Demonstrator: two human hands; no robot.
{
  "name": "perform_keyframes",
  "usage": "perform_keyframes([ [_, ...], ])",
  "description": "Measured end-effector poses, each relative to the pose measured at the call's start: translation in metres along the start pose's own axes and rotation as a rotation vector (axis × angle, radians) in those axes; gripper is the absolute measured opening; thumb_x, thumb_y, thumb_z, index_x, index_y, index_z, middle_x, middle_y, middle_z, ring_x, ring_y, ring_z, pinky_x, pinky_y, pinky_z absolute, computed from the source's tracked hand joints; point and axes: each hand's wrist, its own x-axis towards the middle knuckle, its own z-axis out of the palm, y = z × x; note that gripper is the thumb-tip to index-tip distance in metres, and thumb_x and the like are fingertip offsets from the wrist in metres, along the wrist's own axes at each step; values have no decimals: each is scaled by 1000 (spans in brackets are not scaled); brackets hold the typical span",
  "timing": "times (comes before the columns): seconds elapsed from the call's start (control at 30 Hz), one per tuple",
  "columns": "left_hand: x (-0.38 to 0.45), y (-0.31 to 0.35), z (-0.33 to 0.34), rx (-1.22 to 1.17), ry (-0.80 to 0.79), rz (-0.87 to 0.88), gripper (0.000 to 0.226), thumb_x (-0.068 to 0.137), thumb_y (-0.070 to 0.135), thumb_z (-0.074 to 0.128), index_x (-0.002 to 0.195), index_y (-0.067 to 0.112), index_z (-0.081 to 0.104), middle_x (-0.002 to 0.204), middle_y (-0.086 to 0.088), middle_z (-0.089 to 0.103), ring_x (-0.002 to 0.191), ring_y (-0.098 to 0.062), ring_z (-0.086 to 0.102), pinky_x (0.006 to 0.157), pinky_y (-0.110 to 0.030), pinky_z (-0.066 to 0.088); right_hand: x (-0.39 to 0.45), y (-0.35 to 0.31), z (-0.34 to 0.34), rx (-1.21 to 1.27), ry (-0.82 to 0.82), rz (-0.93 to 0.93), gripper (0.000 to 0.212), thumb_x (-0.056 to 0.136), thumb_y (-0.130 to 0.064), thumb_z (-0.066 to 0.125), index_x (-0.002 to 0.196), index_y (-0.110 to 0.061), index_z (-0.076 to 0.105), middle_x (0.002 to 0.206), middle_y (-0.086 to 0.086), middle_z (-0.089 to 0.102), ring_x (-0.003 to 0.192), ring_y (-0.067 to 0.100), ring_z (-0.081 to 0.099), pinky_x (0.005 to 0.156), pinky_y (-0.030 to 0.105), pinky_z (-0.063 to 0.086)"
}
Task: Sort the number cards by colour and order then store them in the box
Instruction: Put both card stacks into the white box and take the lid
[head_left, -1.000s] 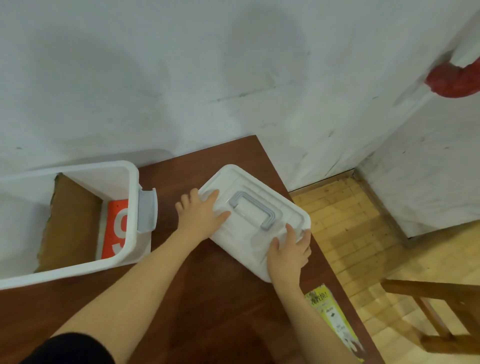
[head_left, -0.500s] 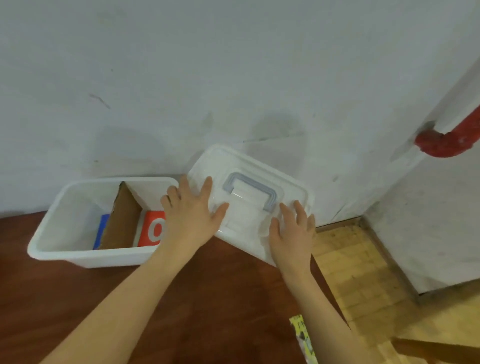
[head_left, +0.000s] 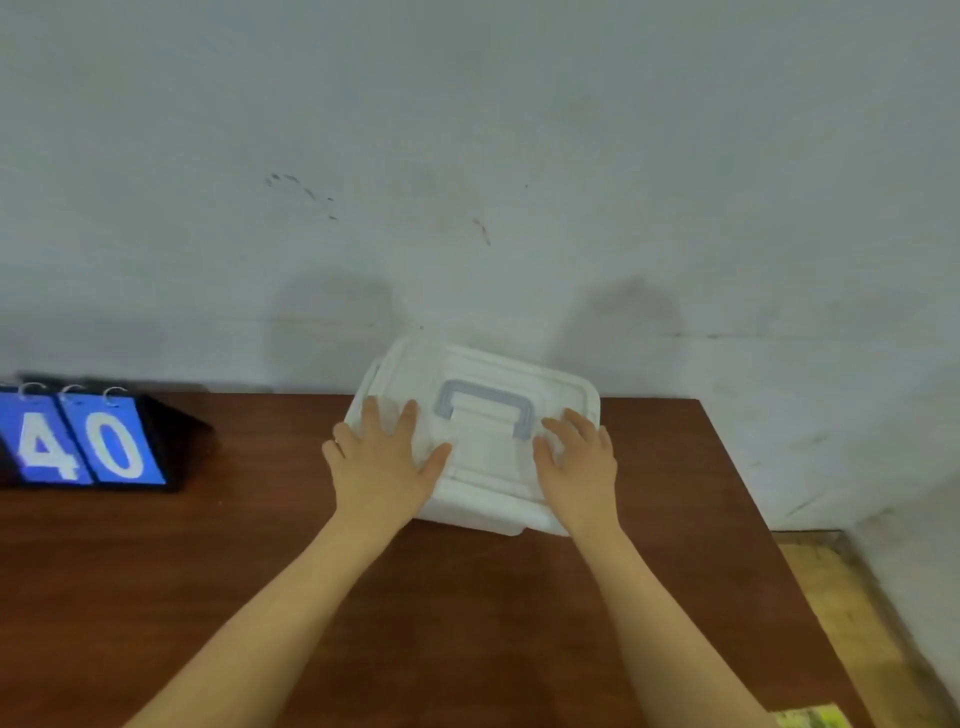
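- The box (head_left: 483, 457) stands at the table's (head_left: 467, 623) far edge, close to the wall (head_left: 467, 156).
- Both hands lie flat on its lid.
- Bare tabletop lies between the box and the flip scoreboard (head_left: 88, 441) far left.

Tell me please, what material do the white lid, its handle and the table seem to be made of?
Lid: probably moulded plastic, white, smooth, with raised ridges. Handle: seemingly plastic too, grey-blue, matte. Table: looks like dark reddish-brown wood or wood-look laminate, showing grain streaks; which one cannot be told.
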Motion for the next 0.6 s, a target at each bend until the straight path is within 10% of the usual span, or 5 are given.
perform_keyframes([
  [0.6,48,-47,27,-65,-50,100,68,86,68,24,144,35,17,146,-10,22,107,-35,39,94,-42,34,29,-14,36,-125,-94,-92,40,97,-23,42,136,-20,46,153,4,29,143,21,23,119,37,-1],
])
